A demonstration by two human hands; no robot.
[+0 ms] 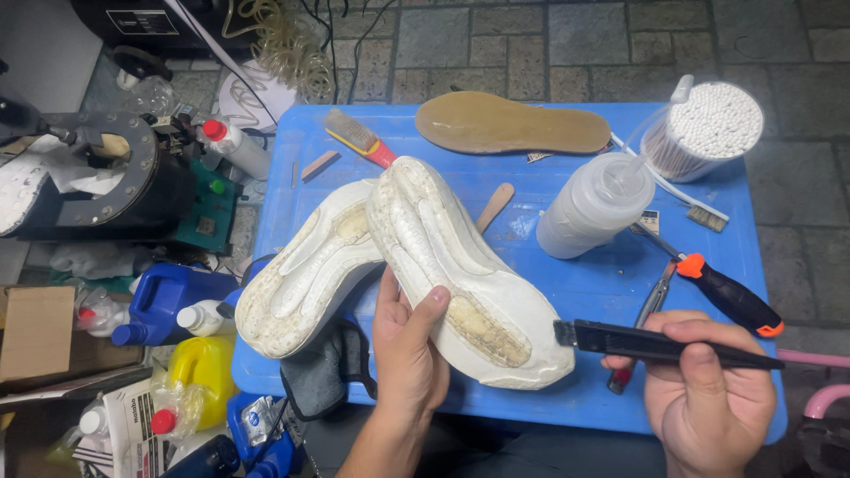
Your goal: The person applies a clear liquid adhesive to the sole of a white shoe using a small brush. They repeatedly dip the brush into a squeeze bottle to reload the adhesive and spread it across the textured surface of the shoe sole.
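Note:
My left hand (405,350) grips a white foam shoe midsole (460,265) from below, thumb on its inner face, which shows yellowed glue patches. A second white midsole (305,274) lies under and to the left of it on the blue table (567,283). My right hand (708,389) holds a black-handled brush (660,345) level, its bristle end just right of the held midsole's heel, nearly touching it.
On the table: a tan outsole (509,124), a translucent squeeze bottle (593,208), a tub of cotton swabs (704,128), an orange-and-black screwdriver (726,292), pliers (642,327), a red-handled brush (359,137), wooden sticks. Jugs, bottles and a round black machine (115,177) crowd the left floor.

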